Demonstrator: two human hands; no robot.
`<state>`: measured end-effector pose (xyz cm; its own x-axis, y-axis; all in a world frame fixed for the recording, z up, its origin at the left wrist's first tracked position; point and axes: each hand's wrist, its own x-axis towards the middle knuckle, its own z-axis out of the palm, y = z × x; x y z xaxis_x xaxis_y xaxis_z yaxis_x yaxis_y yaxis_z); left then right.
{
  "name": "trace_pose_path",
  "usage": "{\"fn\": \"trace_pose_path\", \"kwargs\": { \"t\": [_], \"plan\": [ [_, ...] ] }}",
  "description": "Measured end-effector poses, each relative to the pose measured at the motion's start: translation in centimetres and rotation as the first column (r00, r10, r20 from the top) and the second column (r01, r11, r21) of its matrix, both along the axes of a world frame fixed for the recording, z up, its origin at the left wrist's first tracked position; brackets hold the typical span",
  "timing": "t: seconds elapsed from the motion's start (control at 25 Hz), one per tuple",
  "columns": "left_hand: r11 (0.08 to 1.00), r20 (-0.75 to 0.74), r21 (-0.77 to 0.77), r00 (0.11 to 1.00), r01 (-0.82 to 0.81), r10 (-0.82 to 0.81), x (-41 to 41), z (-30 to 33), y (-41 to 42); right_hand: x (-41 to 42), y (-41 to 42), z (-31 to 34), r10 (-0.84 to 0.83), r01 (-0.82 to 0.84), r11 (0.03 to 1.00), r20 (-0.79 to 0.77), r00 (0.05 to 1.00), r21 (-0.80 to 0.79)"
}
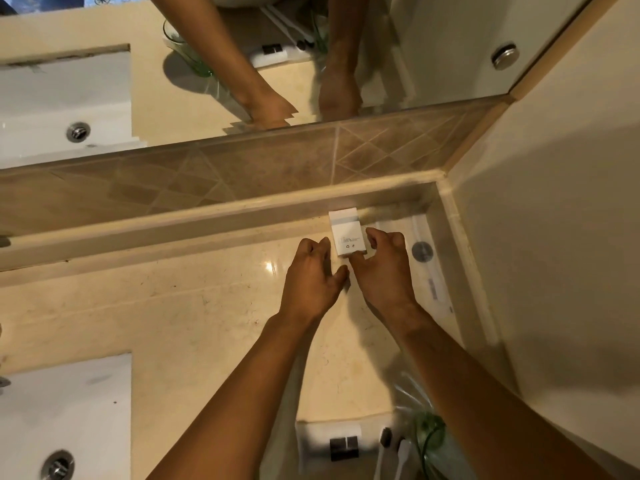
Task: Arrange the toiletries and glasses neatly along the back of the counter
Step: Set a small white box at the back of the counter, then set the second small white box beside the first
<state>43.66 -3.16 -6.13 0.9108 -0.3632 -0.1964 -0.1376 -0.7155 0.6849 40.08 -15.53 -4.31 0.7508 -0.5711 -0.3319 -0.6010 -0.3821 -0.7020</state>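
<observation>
A small white toiletry box [346, 232] stands against the raised back ledge of the beige counter [194, 306]. My right hand [382, 268] pinches its lower right side between thumb and fingers. My left hand [313, 271] rests beside the box's left edge with loosely curled fingers, fingertips touching it. To the right lies a long white packet with a round silver seal [424, 252], along the side wall. At the bottom, a white packet with a dark label [332, 441], toothbrushes [391, 448] and a green glass [429, 431] sit near the front edge.
A white sink with a metal drain [59, 464] fills the lower left. A tiled backsplash [242, 171] and a mirror [415, 46] rise behind the ledge. The right wall [554, 237] closes the corner. The mirror reflects another green glass and my arms.
</observation>
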Motion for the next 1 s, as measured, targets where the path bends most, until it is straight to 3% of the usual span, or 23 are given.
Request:
{"fn": "trace_pose_path", "kwargs": {
  "t": [0.24, 0.48, 0.84, 1.0],
  "plan": [
    [0.999, 0.05, -0.05, 0.999, -0.01, 0.013, -2.9, 4.4, 4.1, -4.2, 1.7, 3.6, 0.086, -0.085, 0.996, 0.007, 0.996, -0.023],
    [0.992, -0.018, -0.109, 0.998, -0.07, 0.068, -12.9, 7.6, 8.1, -12.9, 6.6, 6.4, 0.269, -0.269, 0.963, 0.136, 0.954, -0.015],
    [0.99, -0.04, -0.108, 0.996, -0.089, 0.085, -25.7, 9.4, 14.5, -24.2, 12.7, 5.0, 0.421, -0.42, 0.906, -0.001, 0.907, -0.041],
    [0.964, -0.147, -0.049, 0.957, -0.26, 0.25, -30.7, 7.7, 21.0, -26.9, 15.8, 4.1, 0.567, -0.564, 0.823, -0.13, 0.813, 0.059]
  ]
}}
